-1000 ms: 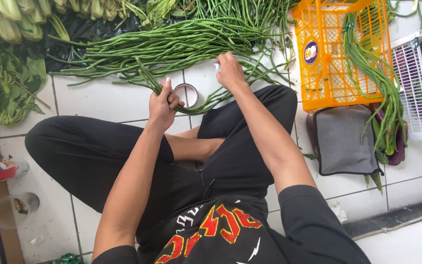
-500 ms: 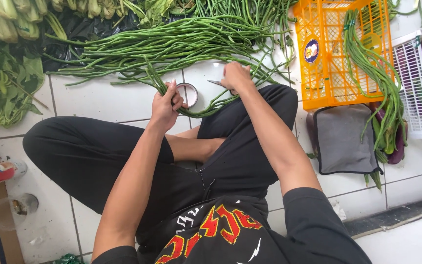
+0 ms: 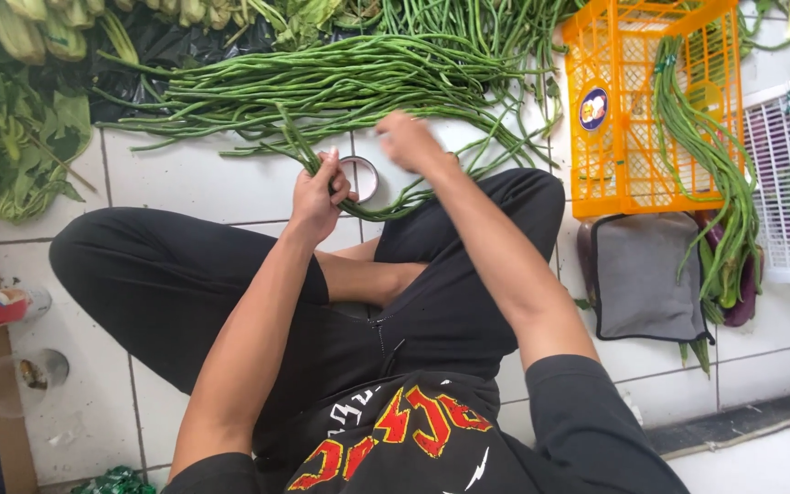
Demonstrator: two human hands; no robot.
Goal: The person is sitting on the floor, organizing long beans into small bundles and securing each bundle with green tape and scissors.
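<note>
White floor tiles [image 3: 194, 178] lay under the seated person, whose legs in black trousers were crossed. Beyond the knees a long heap of beans [image 3: 322, 87] stretched across the tiles, with leafy greens [image 3: 11, 137] to the left and an orange crate [image 3: 660, 101] to the right. A grey cloth [image 3: 642, 274] lay below the crate.

The left hand [image 3: 317, 197] was raised in front of the knees, forearm running straight up from the lap, fingers curled tight round a small bunch of beans [image 3: 304, 155]; the bunch stuck up past the thumb and trailed down to the right in a curve. A tape roll [image 3: 363, 176] sat on the tiles just beside this hand. The right hand [image 3: 409, 142] was held a little higher and to the right, arm stretched out from the shoulder, blurred; whether it gripped anything could not be told.

Half a second earlier the right hand had been lower, nearer the knee and the trailing bean ends; it had since lifted towards the heap. The left hand had stayed in place, clamped on its bunch.
</note>
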